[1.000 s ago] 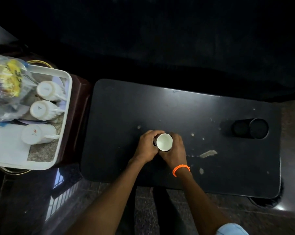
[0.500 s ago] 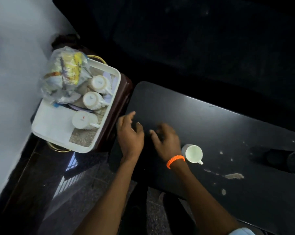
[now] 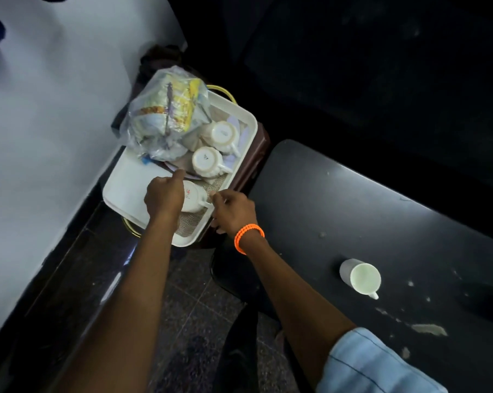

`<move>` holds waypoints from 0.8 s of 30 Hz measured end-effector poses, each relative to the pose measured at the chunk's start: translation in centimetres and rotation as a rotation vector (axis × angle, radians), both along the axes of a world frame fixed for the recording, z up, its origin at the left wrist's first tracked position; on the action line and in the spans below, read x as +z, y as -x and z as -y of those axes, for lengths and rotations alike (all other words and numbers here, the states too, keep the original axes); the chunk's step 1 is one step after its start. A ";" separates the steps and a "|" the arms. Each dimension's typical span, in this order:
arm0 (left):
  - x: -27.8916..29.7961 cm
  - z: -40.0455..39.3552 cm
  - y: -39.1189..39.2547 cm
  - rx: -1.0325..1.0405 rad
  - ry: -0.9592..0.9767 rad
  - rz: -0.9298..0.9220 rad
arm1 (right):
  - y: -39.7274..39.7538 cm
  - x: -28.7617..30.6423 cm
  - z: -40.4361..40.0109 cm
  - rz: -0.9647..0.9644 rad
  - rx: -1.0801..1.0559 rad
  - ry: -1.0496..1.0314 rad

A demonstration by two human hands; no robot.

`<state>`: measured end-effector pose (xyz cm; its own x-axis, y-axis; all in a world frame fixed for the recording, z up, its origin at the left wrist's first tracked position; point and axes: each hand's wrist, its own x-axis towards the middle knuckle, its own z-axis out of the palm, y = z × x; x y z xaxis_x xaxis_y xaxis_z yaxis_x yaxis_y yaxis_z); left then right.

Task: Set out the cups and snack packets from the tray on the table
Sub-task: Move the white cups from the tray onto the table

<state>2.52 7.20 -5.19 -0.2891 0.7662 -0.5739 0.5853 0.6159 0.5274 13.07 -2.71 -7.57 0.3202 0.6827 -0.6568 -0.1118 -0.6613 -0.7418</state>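
Left hand (image 3: 163,195): fingers curled over the near side of a white ceramic cup lying on its side (image 3: 193,199), knuckles toward the camera, index finger stretched toward the far side of the cup. Hand gripped the cup body from the left.

Right hand (image 3: 234,211): fingers (image 3: 220,197) closed in a pinch at the cup's handle, which stuck out to the right; cup lay directly between the two hands. An orange beaded wristband (image 3: 248,236) sat on the right wrist; a light blue sleeve (image 3: 372,367) showed at the elbow.

The cup rested on a woven mat in the near right part of a white rectangular plastic tray (image 3: 126,194). Just beyond it, two more white ceramic cups (image 3: 207,163) (image 3: 222,134) lay on their sides, bases toward the camera, touching or nearly so. At the tray's far left corner was a clear plastic bag of yellow snack packets (image 3: 166,114), leaning over the rim.

The tray stood on a dark brown stand (image 3: 254,160) beside the black worktop (image 3: 381,217). On the worktop, well apart from both hands, one white ceramic cup stood upright (image 3: 363,277), handle toward the near edge. Pale chipped patches (image 3: 428,329) marked the surface nearby.
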 end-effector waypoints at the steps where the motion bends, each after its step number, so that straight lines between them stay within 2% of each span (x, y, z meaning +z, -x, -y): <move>1: 0.1 -0.5 0.3 0.030 0.067 0.032 | 0.0 -0.1 -0.1 -0.023 -0.024 0.015; 5: 0.4 -1.1 1.9 0.172 0.339 0.292 | 0.3 0.1 -0.6 -0.151 -0.060 0.045; 8: 1.0 -0.1 3.2 0.165 0.439 0.464 | 0.7 0.5 -0.7 -0.197 -0.103 0.011; 10: 1.4 0.8 4.1 0.180 0.462 0.568 | 0.5 0.9 -0.2 -0.236 -0.146 -0.030; 13: 1.7 2.6 4.3 0.177 0.447 0.744 | -0.9 1.4 1.8 -0.393 -0.169 -0.167; 16: 1.3 5.1 2.1 0.071 0.360 0.880 | -3.6 1.5 4.5 -0.434 -0.154 -0.315; 19: 0.6 8.1 -1.7 -0.118 0.269 0.882 | -7.6 1.3 7.7 -0.360 -0.170 -0.388; 24: -2.3 12.9 -9.2 -0.416 0.107 0.668 | -15.0 0.5 13.4 0.002 -0.125 -0.252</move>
